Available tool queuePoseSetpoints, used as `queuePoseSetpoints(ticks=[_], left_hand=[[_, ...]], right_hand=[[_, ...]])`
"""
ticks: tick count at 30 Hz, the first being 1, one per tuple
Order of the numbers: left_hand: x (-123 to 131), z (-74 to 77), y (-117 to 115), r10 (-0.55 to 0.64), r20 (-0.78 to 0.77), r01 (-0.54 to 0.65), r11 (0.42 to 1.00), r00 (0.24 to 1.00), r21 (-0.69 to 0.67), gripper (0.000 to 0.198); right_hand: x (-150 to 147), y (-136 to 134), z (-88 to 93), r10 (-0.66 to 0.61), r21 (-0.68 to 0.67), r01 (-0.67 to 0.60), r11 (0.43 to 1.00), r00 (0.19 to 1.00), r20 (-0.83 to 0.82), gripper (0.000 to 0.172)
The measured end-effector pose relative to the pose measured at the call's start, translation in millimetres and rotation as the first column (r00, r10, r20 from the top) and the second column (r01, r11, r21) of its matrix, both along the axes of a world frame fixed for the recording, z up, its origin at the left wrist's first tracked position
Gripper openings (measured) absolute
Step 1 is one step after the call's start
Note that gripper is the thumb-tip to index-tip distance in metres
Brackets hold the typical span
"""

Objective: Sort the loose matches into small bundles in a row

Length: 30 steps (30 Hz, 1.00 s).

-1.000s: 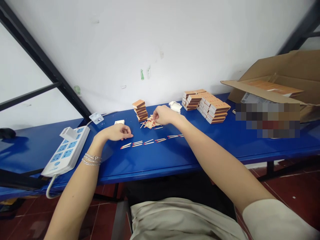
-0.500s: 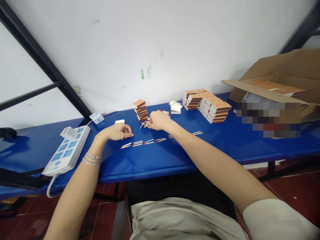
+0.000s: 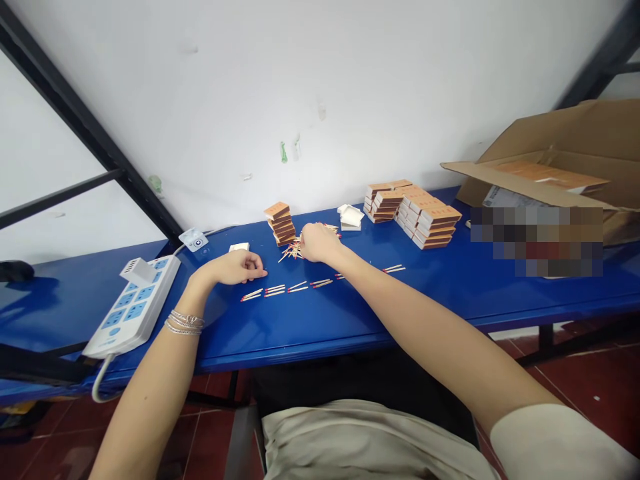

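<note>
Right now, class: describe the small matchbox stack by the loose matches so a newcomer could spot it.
On the blue table, look beyond the person's right hand, toward the wall. A short, staggered stack of matchboxes stands beside the heap of loose matches; unlike the larger stacks farther right, it stands apart.

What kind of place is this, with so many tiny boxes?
It looks like a small packing room: stacks of matchboxes on a blue table, loose matches, and an open cardboard box.

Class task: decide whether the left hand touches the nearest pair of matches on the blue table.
Apart: the head view shows blue tabletop between the left hand and the nearest pair of matches.
</note>
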<state>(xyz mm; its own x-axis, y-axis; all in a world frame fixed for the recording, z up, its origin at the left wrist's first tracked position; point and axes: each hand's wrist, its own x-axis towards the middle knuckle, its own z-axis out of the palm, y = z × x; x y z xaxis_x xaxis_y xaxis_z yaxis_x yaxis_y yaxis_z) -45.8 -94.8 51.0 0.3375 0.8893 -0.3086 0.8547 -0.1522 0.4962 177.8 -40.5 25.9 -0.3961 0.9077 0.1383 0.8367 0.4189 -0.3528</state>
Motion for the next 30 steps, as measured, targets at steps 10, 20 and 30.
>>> queuePoseSetpoints(ticks=[10, 20, 30], left_hand=[[-3.5, -4.1, 3.1, 0.005, -0.014, -0.006, 1.000, 1.000, -0.012, 0.037], [0.2, -0.5, 0.0, 0.002, -0.020, -0.003, 1.000, 1.000, -0.005, 0.035], [-1.0, -1.7, 1.7, 0.002, -0.013, -0.002, 1.000, 1.000, -0.011, 0.033]], right_hand=[[13.9, -4.3, 19.2, -0.013, 0.002, 0.014, 1.000, 0.994, -0.105, 0.020], [16.9, -12.2, 26.4, 0.486, -0.370, -0.428, 0.825, 0.871, 0.077, 0.018], [29.9, -7.1, 32.3, 0.194, -0.184, -0.163, 0.969, 0.967, 0.164, 0.022]])
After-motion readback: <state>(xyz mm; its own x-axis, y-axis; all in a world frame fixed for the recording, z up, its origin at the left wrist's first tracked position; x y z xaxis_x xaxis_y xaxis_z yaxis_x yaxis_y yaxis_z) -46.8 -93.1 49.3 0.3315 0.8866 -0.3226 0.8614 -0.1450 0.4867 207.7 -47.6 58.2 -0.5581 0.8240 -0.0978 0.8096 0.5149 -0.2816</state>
